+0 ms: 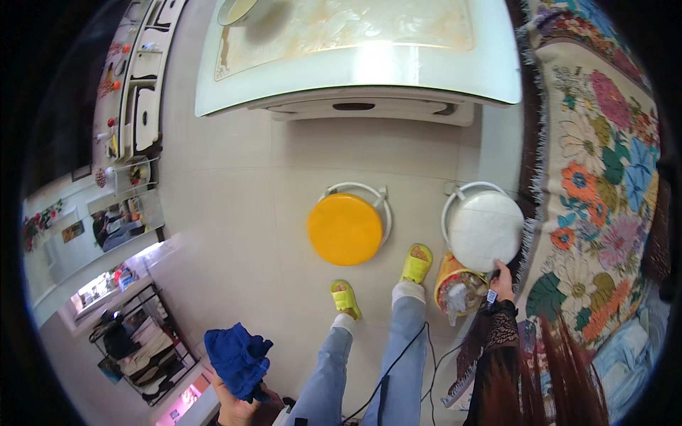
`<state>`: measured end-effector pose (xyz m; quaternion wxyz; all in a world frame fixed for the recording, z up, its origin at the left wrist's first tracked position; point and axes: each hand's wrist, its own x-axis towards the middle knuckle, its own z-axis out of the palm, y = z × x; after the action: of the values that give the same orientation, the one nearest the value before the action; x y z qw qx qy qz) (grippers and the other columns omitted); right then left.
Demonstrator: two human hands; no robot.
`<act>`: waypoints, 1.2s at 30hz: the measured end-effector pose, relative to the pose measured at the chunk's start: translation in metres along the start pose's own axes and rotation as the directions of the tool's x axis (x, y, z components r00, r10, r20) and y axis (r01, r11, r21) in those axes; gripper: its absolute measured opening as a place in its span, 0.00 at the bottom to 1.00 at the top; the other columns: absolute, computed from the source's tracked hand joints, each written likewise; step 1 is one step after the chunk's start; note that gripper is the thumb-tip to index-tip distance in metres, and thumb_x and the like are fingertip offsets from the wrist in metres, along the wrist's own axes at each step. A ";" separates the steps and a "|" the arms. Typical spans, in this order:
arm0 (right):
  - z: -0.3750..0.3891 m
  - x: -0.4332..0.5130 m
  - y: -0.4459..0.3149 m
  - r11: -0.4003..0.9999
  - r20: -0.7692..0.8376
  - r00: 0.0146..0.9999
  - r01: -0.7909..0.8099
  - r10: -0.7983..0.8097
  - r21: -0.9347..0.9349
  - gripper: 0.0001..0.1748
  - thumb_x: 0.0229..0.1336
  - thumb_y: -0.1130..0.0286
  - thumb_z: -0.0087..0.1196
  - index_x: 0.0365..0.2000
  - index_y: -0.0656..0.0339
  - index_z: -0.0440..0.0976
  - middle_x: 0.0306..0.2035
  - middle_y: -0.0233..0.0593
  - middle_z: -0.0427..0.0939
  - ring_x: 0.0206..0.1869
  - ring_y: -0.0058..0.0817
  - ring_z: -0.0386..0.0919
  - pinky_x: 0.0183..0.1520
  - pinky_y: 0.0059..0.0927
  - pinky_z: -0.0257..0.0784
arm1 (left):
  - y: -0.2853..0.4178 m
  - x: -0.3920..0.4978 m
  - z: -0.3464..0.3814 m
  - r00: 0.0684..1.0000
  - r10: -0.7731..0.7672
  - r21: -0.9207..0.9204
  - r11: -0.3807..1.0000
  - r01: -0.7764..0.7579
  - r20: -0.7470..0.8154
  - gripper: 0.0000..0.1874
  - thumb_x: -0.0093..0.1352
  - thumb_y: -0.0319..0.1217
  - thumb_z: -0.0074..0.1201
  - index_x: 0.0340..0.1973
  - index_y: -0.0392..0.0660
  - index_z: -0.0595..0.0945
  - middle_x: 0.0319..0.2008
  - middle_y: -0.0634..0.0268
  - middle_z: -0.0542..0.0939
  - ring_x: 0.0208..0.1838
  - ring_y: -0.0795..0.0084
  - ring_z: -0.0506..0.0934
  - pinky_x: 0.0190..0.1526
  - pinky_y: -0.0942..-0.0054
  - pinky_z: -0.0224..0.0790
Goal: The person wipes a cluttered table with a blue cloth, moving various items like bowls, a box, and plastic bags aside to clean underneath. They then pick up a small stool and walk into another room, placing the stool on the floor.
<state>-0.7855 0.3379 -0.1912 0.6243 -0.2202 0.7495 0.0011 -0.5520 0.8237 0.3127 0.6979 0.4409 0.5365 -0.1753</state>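
My left hand (237, 409) is at the lower left, closed around a crumpled dark blue cloth (237, 359) held above the floor. At the right, my right hand (502, 283) reaches forward, its fingertips touching the near edge of a round white stool (485, 230); whether the fingers grip the edge cannot be told. To the left of the white stool stands a stool with a round orange-yellow seat (345, 229). A waste bin (461, 292) holding clear plastic and other litter sits between my right hand and my foot.
A glass-topped table (341, 69) with a bowl (237, 10) spans the top. A couch with a floral fringed cover (591, 186) lines the right side. Dark cables (400, 358) hang over my legs. A shoe rack (144, 346) stands at the lower left, a white cabinet (146, 106) at upper left.
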 end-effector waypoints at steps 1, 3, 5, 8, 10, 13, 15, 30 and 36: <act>0.007 0.006 0.001 0.994 0.003 1.000 -0.009 0.009 0.111 0.14 0.56 0.61 0.67 0.38 0.54 0.77 0.36 0.36 0.74 0.36 0.23 0.72 0.41 0.29 0.71 | -0.006 0.003 0.006 0.995 0.058 0.014 0.998 -0.058 -0.081 0.29 0.70 0.49 0.50 0.57 0.41 0.77 0.49 0.52 0.82 0.44 0.57 0.81 0.36 0.60 0.82; 0.019 0.009 0.001 0.996 -0.119 0.989 -0.088 0.084 -0.025 0.12 0.56 0.57 0.67 0.30 0.46 0.73 0.19 0.24 0.66 0.17 0.19 0.62 0.22 0.23 0.63 | -0.013 0.006 0.014 0.973 0.121 0.022 0.993 -0.119 -0.197 0.29 0.70 0.48 0.50 0.58 0.40 0.76 0.50 0.51 0.82 0.44 0.56 0.81 0.37 0.59 0.83; 0.031 0.002 0.002 0.994 0.113 0.988 -0.108 0.107 0.004 0.15 0.55 0.56 0.70 0.33 0.48 0.74 0.21 0.27 0.72 0.18 0.18 0.66 0.21 0.23 0.63 | -0.014 0.004 0.016 0.976 0.130 -0.002 0.991 -0.132 -0.176 0.29 0.69 0.47 0.50 0.58 0.39 0.76 0.51 0.51 0.81 0.43 0.55 0.82 0.37 0.59 0.83; 0.059 -0.023 0.007 0.991 0.101 0.986 -0.136 0.134 0.018 0.23 0.51 0.53 0.75 0.35 0.52 0.73 0.20 0.26 0.70 0.18 0.18 0.66 0.23 0.22 0.66 | -0.002 0.001 0.007 0.998 -0.057 -0.135 0.989 0.055 -0.017 0.31 0.70 0.46 0.50 0.63 0.40 0.73 0.58 0.49 0.78 0.45 0.51 0.82 0.39 0.57 0.83; 0.094 -0.035 0.011 0.974 0.080 0.973 -0.220 0.216 0.046 0.20 0.53 0.53 0.74 0.34 0.52 0.74 0.20 0.24 0.72 0.19 0.16 0.67 0.23 0.21 0.64 | 0.003 0.000 -0.010 0.995 -0.095 -0.225 0.970 0.094 0.005 0.33 0.70 0.46 0.49 0.66 0.40 0.70 0.58 0.48 0.78 0.45 0.50 0.82 0.36 0.56 0.82; 0.140 -0.046 0.012 0.999 0.355 0.935 0.015 -0.004 -0.028 0.26 0.60 0.52 0.68 0.51 0.55 0.73 0.35 0.32 0.77 0.32 0.21 0.74 0.35 0.18 0.69 | 0.007 0.010 -0.044 0.982 0.088 -0.167 0.979 -0.117 -0.169 0.33 0.71 0.47 0.48 0.66 0.40 0.69 0.55 0.48 0.80 0.43 0.50 0.82 0.34 0.55 0.82; 0.179 -0.043 0.007 0.991 0.159 0.981 -0.123 0.113 0.052 0.31 0.59 0.51 0.68 0.55 0.56 0.72 0.46 0.37 0.78 0.44 0.29 0.75 0.48 0.30 0.73 | 0.020 0.007 -0.075 0.999 0.009 -0.252 0.968 -0.017 -0.032 0.33 0.71 0.49 0.48 0.66 0.41 0.71 0.58 0.48 0.79 0.40 0.55 0.83 0.33 0.56 0.82; 0.190 -0.477 0.079 0.865 0.135 0.889 0.457 -0.437 -0.206 0.18 0.55 0.49 0.65 0.40 0.48 0.77 0.35 0.26 0.80 0.32 0.20 0.75 0.32 0.19 0.71 | 0.219 -0.008 -0.398 0.917 0.230 -0.679 0.732 0.058 0.327 0.31 0.74 0.48 0.46 0.67 0.43 0.71 0.63 0.51 0.76 0.57 0.47 0.79 0.47 0.46 0.80; 0.248 -0.615 0.098 0.746 0.213 0.790 0.612 -0.574 -0.263 0.16 0.48 0.60 0.69 0.28 0.57 0.74 0.19 0.29 0.68 0.18 0.23 0.66 0.21 0.32 0.58 | 0.286 -0.053 -0.526 0.855 0.441 -0.857 0.516 0.005 0.271 0.28 0.74 0.46 0.46 0.65 0.45 0.73 0.63 0.55 0.76 0.60 0.50 0.76 0.46 0.52 0.79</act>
<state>-0.5099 0.6975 0.3035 0.5915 -0.5443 0.5915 -0.0637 -0.6786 1.3916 0.4641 0.9432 0.0667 0.3112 0.0947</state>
